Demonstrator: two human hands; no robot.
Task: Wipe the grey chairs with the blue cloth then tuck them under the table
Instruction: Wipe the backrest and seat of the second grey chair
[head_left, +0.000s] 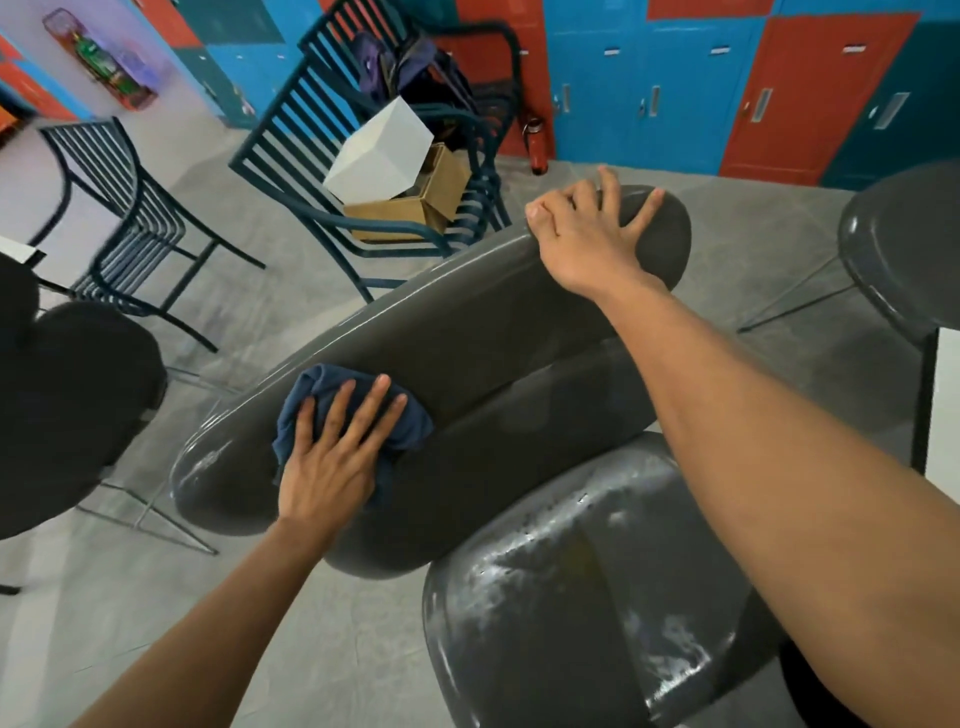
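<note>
The grey chair (493, 332) fills the middle of the view, its backrest made of two long, rounded, glossy bars of smooth hard plastic, one above the other, running from lower left to upper right. The left hand (332, 457) lies flat on the upper bar near its left end, fingers straight and spread, pressing the blue cloth (317, 395) against the shiny surface; the cloth is soft, dark blue and bunched into folds under the palm. The right hand (587, 234) rests over the far right end of the same bar, its grip loose, fingers splayed over the rounded top and thumb on the near side. Below the backrest the curved seat (571, 597) shows pale streaks and specks on its sheen.

Another grey chair (904, 249) with the same glossy shell stands at the right edge on thin metal legs. A dark padded chair (72, 405) sits at the left. Behind, teal slatted metal chairs (322, 135) are stacked, carrying an open cardboard box (415, 202) with a white cube-shaped box (379, 150) tilted on it. A red fire extinguisher (537, 145) stands against the blue and red lockers (727, 88). The floor (260, 649) is matte grey tile
</note>
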